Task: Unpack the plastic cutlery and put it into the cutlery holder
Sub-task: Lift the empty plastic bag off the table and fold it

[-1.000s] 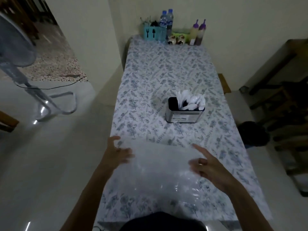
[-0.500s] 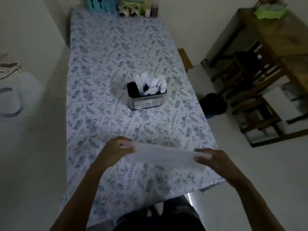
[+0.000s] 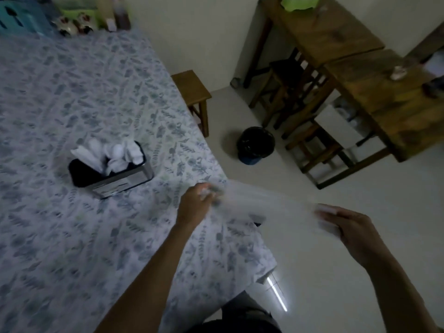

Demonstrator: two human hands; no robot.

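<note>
A metal cutlery holder point(image 3: 125, 180) stands on the table with white plastic cutlery point(image 3: 115, 153) sticking out of its right half; its left half looks dark. I hold a clear plastic bag point(image 3: 262, 200) stretched between both hands, blurred by motion. My left hand point(image 3: 198, 204) grips one end over the table's right edge. My right hand point(image 3: 346, 224) grips the other end out over the floor. I cannot tell whether anything is inside the bag.
The table wears a floral cloth point(image 3: 72, 104). Bottles and a teal box point(image 3: 21, 18) sit at its far end. A wooden stool point(image 3: 192, 90), a black bin point(image 3: 255, 145) and wooden tables point(image 3: 348, 56) stand to the right.
The bag has been lifted off the table and carried right, past the table edge. My view has swung right toward the bin and wooden furniture.
</note>
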